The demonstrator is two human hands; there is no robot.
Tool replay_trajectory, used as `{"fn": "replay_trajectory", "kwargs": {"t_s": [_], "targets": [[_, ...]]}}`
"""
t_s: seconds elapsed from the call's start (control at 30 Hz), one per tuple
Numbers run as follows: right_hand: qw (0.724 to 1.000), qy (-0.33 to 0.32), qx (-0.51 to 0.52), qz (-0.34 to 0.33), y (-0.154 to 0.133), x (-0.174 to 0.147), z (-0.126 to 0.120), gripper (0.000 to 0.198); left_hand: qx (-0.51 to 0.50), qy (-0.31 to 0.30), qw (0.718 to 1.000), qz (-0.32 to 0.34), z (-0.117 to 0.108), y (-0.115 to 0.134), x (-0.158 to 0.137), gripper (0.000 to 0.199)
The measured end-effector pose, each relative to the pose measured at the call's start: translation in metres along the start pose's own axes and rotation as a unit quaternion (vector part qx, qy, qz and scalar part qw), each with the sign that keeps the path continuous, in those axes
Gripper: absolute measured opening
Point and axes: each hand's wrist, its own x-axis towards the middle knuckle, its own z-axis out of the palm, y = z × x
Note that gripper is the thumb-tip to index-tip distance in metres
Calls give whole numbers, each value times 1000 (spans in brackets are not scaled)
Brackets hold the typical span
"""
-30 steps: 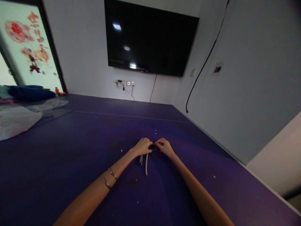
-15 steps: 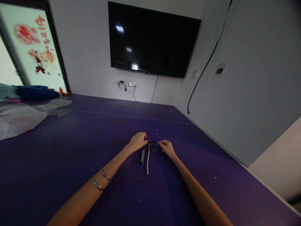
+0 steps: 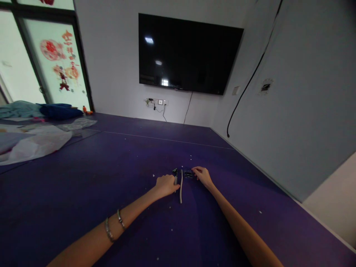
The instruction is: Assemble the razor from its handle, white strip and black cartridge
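My left hand is closed around a slim silver-and-black tool, whose exact kind I cannot make out. The tool's dark end shows beyond my fingers, and the rest is partly hidden. Just right of it a short length of white cord lies on the purple surface, pointing away from me. A small dark, shiny flat piece, like a packet, lies beside the cord's far end. At its right edge my right hand has thumb and forefinger pinched together.
The purple surface carries small white scraps. Clear plastic sheeting and folded blue cloth lie at the far left. A black cable hangs along the right wall. A television is mounted ahead.
My left hand has come back toward me and closed on the slim tool, which lay apart from it before. My right hand stays at the dark piece. The view has shifted slightly left.
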Motion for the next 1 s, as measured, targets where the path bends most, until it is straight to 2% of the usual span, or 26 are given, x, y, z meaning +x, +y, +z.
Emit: {"fn": "replay_trajectory", "kwargs": {"t_s": [0.1,0.37,0.53,0.67,0.77,0.9,1.0], "targets": [[1000,-2,14,2,1,1,0,29,12,23,1000,0,5,5,-1,33],[997,-12,65,30,-7,4,-4,27,8,37,999,-19,9,5,1,28],[995,-1,83,49,-24,2,-4,19,-21,77,996,-30,4,-2,0,30],[988,6,122,89,-48,-10,9,25,-45,104,992,-49,-8,-1,-4,30],[975,-21,182,126,-68,-28,21,25,-50,119,991,-41,-15,8,-8,29],[924,-70,328,185,-87,-49,27,22,-42,122,991,-31,-19,24,-17,29],[921,-62,341,179,-93,-54,24,24,-35,114,993,-23,-20,34,-22,29]]}}
